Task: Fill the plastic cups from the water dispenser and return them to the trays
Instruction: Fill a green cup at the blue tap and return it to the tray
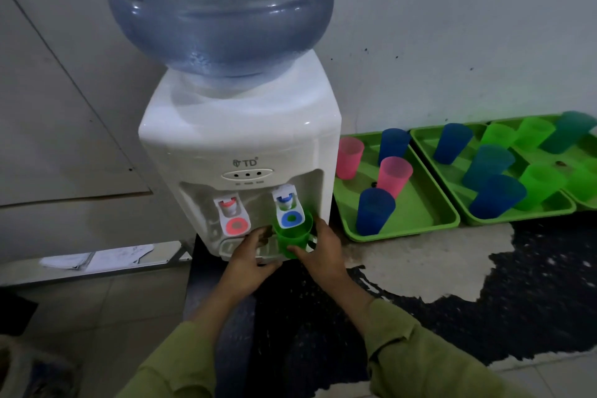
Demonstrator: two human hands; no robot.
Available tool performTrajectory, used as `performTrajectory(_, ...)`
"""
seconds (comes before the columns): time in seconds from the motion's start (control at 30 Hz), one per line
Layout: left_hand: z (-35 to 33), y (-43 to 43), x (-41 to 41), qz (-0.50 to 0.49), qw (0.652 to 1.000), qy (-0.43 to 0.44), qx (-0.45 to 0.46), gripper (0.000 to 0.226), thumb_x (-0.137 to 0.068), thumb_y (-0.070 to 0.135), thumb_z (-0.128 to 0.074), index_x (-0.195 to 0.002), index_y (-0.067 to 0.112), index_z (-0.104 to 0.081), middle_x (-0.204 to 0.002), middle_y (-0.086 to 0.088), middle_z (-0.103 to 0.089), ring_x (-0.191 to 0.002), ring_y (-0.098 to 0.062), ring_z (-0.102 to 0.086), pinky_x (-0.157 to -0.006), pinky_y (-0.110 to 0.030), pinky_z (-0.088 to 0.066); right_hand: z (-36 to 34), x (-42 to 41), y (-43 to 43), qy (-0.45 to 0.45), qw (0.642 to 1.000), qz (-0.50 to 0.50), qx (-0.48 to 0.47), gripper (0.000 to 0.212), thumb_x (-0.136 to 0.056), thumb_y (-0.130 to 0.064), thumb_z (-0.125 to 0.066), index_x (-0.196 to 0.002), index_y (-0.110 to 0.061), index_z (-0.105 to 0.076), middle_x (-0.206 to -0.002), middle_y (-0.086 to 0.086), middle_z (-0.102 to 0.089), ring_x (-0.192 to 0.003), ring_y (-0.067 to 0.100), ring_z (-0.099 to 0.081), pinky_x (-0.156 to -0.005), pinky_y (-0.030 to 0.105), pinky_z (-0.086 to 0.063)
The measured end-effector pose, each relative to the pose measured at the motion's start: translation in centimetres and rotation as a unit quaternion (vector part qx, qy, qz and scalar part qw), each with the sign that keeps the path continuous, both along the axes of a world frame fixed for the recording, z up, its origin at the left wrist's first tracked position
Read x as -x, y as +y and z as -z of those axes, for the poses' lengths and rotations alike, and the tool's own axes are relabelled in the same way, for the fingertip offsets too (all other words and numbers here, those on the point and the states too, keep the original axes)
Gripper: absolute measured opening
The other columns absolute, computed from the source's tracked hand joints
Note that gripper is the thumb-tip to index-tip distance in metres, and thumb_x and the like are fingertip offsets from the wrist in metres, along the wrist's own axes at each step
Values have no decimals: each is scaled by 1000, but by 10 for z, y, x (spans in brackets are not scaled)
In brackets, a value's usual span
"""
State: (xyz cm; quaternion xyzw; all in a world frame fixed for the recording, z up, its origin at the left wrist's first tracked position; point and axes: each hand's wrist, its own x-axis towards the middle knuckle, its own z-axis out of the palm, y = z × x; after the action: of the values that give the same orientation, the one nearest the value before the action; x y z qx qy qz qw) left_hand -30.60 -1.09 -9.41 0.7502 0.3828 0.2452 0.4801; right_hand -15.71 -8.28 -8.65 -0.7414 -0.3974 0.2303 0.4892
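- A white water dispenser (240,152) stands on a worn dark counter (452,284), with a big blue bottle (223,6) upside down on top.
- A green cup (293,236) sits upright under the dispenser's blue tap (288,208), over its drip tray (245,249).
- The right hand (319,250) wraps around the cup, gripping it.
- The left hand (250,254) sits just left of the cup with loosely curled fingers; whether it touches the cup I cannot tell.
- The red tap (233,213) is left of the blue one.
- Right of the dispenser lie green trays: the nearest tray (416,220) holds pink and blue cups, the next tray (529,215) blue, teal and green ones.
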Motion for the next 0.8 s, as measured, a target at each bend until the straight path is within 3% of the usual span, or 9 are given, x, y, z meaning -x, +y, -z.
performTrajectory(0.1,-2,-1,-9,0,1000,-12,21,63,-71,9,-79,-116,35,-45,-115,13,-57,-110,0,-53,-82,-14,-50,-1,-4,0,-15,999,-29,9,67,-68,-20,-81,-125,-9,-49,-119,9,-61,-109,20,-58,-92,37,-51)
performTrajectory(0.23,-3,0,-24,-39,998,-29,28,71,-64,19,-85,-122,27,-44,-115,14,-58,-106,1,-55,-88,-26,-49,-4,-14,-9,-57,997,-37,-21,46,-77,-17,-68,-121,-9,-56,-110,7,-66,-98,14,-61,-85,29,-53)
performTrajectory(0.33,-3,1,-35,-69,997,-32,21,77,-62,16,-85,-128,19,-43,-119,4,-59,-105,-12,-59,-89,-32,-51,-15,-25,-10,-104,994,-18,-17,33,-81,-13,-59,-114,-10,-62,-101,7,-70,-86,14,-63,-75,27,-54)
performTrajectory(0.5,-8,2,-44,-88,996,-34,11,66,-66,6,-80,-120,22,-46,-114,-2,-61,-99,-18,-62,-86,-33,-53,-38,-33,6,-161,985,-56,28,24,-87,-33,-61,-101,-14,-70,-73,4,-69,-60,14,-56,-56,22,-36)
performTrajectory(0.6,-13,2,-44,-82,996,-17,10,63,-66,4,-79,-118,20,-46,-112,1,-60,-95,-13,-61,-81,-19,-51,-45,-35,13,-156,983,-80,49,23,-88,-29,-61,-96,-10,-71,-79,11,-71,-63,18,-58,-57,22,-35)
performTrajectory(0.67,-17,2,-44,-78,997,-8,11,63,-66,2,-79,-117,19,-46,-109,3,-60,-90,-8,-59,-74,-9,-46,-48,-36,12,-145,983,-93,59,21,-89,-26,-60,-91,-8,-70,-68,7,-65,-57,13,-49,-53,20,-30)
performTrajectory(0.8,-24,-1,-43,-86,996,-12,18,59,-65,1,-80,-110,20,-47,-106,2,-61,-90,-11,-59,-70,-12,-45,-59,-36,3,-139,978,-133,82,17,-88,-24,-60,-72,-19,-57,-52,-12,-42,-50,4,-39,-50,23,-28)
